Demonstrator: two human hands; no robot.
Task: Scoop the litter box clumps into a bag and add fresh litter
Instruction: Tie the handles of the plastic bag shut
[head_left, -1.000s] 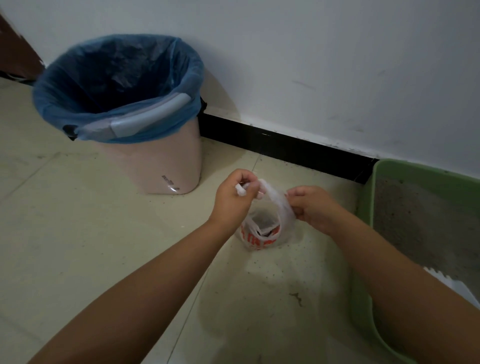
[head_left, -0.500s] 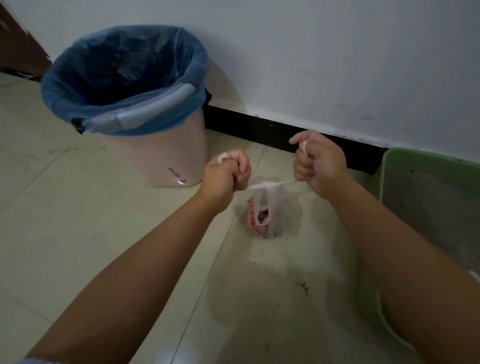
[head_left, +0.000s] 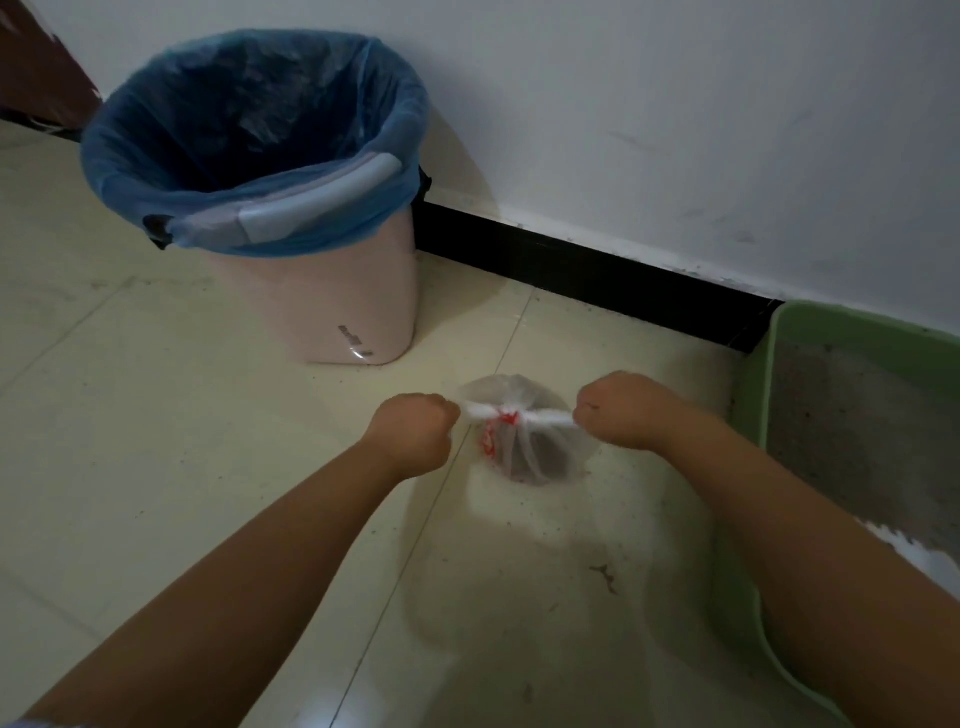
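bin: pink trash can (head_left: 332, 306), upright on the floor by the wall
liner: blue bag (head_left: 249, 130) folded over its rim
baseboard: black strip (head_left: 571, 265) along the white wall (head_left: 675, 104)
floor: pale tiles (head_left: 130, 415)

Bag (head_left: 530, 447) between bin (head_left: 311, 291) and litter box (head_left: 753, 395)

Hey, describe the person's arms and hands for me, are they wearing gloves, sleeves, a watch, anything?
Both forearms are bare, and the left hand and right hand wear no gloves. No watch, ring or bracelet shows. A sliver of pale fabric at the bottom left corner may be a sleeve edge by the left arm, too small to tell.
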